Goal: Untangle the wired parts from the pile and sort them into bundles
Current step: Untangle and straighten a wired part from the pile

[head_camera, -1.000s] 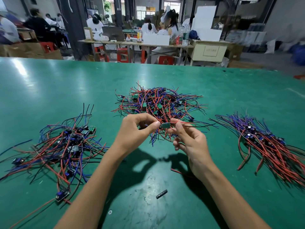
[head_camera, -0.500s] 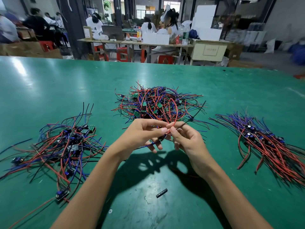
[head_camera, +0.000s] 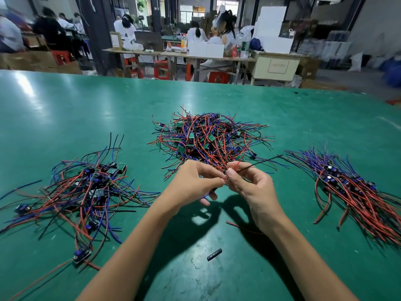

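Observation:
A tangled pile (head_camera: 208, 140) of small green boards with red, blue and black wires lies at the table's middle. Just in front of it my left hand (head_camera: 193, 183) and my right hand (head_camera: 249, 183) meet fingertip to fingertip and pinch one wired part between them. Its black wire (head_camera: 264, 160) sticks out to the right, and a blue wire hangs under my left fingers. The part's board is hidden by my fingers. A loose bundle (head_camera: 86, 190) lies at the left. A combed bundle (head_camera: 355, 192) lies at the right.
The green table (head_camera: 65, 109) stretches far back. A short black sleeve piece (head_camera: 214, 254) and a stray red wire (head_camera: 238, 226) lie near my right forearm. Beyond the far edge stand workbenches, red stools and seated people.
My hands came together from slightly apart. The held part turned, and its black wire now points out to the right over the table.

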`<action>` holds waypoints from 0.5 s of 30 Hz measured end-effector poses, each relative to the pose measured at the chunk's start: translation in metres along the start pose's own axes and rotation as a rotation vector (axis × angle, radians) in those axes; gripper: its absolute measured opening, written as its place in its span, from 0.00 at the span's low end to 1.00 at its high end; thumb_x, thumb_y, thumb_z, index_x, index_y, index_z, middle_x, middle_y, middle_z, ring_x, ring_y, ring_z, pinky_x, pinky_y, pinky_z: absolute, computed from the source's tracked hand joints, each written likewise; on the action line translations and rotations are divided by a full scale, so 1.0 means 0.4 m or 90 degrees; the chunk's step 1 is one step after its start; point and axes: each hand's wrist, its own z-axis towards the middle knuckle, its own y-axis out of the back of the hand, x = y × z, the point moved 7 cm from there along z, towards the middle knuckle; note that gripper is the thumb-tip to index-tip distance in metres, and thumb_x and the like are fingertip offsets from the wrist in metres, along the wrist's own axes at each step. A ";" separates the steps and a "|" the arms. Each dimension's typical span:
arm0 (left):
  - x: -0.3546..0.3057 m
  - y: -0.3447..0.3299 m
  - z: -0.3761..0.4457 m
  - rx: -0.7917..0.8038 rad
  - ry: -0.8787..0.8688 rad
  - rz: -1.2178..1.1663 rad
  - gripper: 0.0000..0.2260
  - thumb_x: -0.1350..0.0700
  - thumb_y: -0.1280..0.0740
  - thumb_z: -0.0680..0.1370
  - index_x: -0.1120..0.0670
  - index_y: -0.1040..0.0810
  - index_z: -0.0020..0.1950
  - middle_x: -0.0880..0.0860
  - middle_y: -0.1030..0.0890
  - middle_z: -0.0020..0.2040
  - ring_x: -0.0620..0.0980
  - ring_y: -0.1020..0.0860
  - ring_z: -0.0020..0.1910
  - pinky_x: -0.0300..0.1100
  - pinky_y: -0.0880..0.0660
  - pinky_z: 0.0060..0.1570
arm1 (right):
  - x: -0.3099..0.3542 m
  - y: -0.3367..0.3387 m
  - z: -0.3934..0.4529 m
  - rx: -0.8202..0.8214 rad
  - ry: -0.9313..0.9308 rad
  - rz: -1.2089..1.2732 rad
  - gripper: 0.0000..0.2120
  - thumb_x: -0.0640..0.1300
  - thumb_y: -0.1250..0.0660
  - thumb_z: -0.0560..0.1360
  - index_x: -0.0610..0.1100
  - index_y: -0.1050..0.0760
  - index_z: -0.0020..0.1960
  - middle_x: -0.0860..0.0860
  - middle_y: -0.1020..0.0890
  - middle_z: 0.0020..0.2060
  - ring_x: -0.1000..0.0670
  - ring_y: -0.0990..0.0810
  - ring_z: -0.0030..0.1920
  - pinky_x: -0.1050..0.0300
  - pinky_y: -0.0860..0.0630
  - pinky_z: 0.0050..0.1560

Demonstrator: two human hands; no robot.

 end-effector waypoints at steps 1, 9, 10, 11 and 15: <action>0.007 -0.003 0.001 -0.008 0.012 -0.005 0.03 0.60 0.28 0.77 0.56 0.14 0.46 0.51 0.17 0.35 0.48 0.17 0.31 0.44 0.18 0.29 | -0.006 0.002 0.002 0.000 -0.003 -0.001 0.05 0.38 0.28 0.76 0.43 0.18 0.51 0.51 0.15 0.40 0.53 0.18 0.42 0.62 0.22 0.45; 0.043 -0.022 0.008 -0.067 0.043 -0.041 0.05 0.57 0.27 0.76 0.54 0.15 0.40 0.54 0.18 0.35 0.48 0.21 0.26 0.40 0.24 0.25 | -0.018 0.009 0.004 -0.031 -0.018 -0.018 0.16 0.32 0.31 0.78 0.44 0.22 0.63 0.46 0.12 0.48 0.55 0.15 0.45 0.67 0.23 0.43; 0.043 -0.024 0.008 -0.068 0.044 -0.051 0.05 0.57 0.27 0.76 0.54 0.15 0.40 0.55 0.19 0.35 0.48 0.21 0.25 0.40 0.24 0.24 | -0.021 0.013 0.004 -0.044 -0.033 -0.012 0.15 0.33 0.30 0.77 0.45 0.21 0.62 0.47 0.12 0.47 0.55 0.16 0.44 0.67 0.23 0.42; 0.043 -0.026 0.008 -0.068 0.042 -0.058 0.05 0.57 0.27 0.76 0.54 0.15 0.40 0.55 0.19 0.35 0.47 0.22 0.25 0.40 0.24 0.24 | -0.024 0.015 0.003 -0.051 -0.049 -0.011 0.14 0.34 0.30 0.77 0.45 0.20 0.61 0.47 0.13 0.45 0.55 0.16 0.42 0.66 0.22 0.42; 0.037 -0.029 0.006 -0.074 0.027 -0.066 0.06 0.56 0.27 0.77 0.55 0.14 0.41 0.53 0.18 0.35 0.51 0.20 0.26 0.43 0.22 0.26 | -0.031 0.019 -0.001 -0.049 -0.082 -0.049 0.06 0.38 0.29 0.78 0.46 0.15 0.51 0.51 0.13 0.44 0.54 0.18 0.40 0.65 0.22 0.42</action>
